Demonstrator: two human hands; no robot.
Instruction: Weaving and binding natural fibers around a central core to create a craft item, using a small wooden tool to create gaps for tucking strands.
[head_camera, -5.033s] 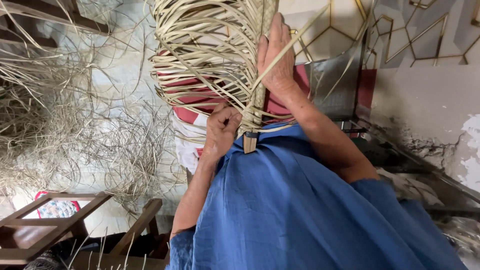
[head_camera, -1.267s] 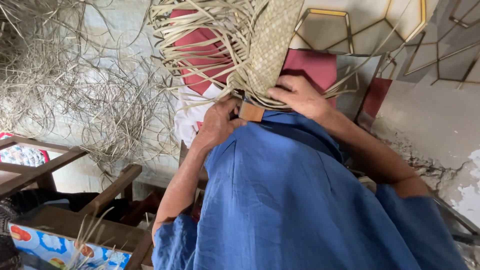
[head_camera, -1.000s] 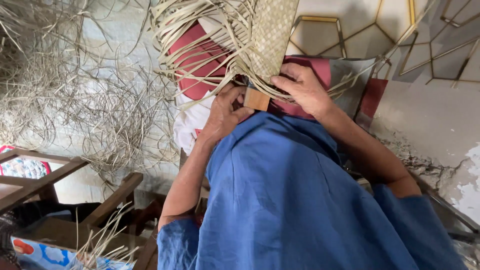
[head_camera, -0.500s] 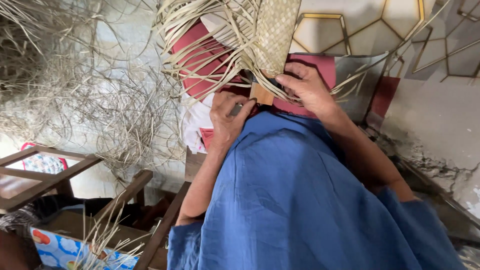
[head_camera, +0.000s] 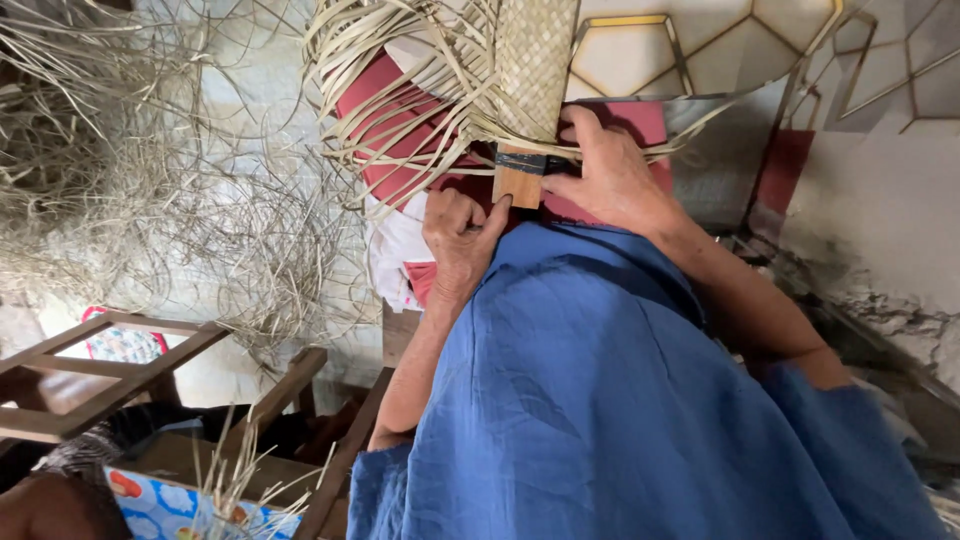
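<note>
Now we see a pale, half-woven mat (head_camera: 535, 60) with loose strips (head_camera: 400, 90) fanning out, above our blue lap. Our right hand (head_camera: 610, 175) pinches its lower edge; our left hand (head_camera: 460, 245), fisted, thumbs the wooden block (head_camera: 518, 185).

The floor (head_camera: 240, 90) is pale and bare in patches. A big loose tangle of dry straw strips (head_camera: 130, 190) lies spread on it, reaching the legs of 1 wooden chair frame (head_camera: 110, 375) at the lower left.
</note>
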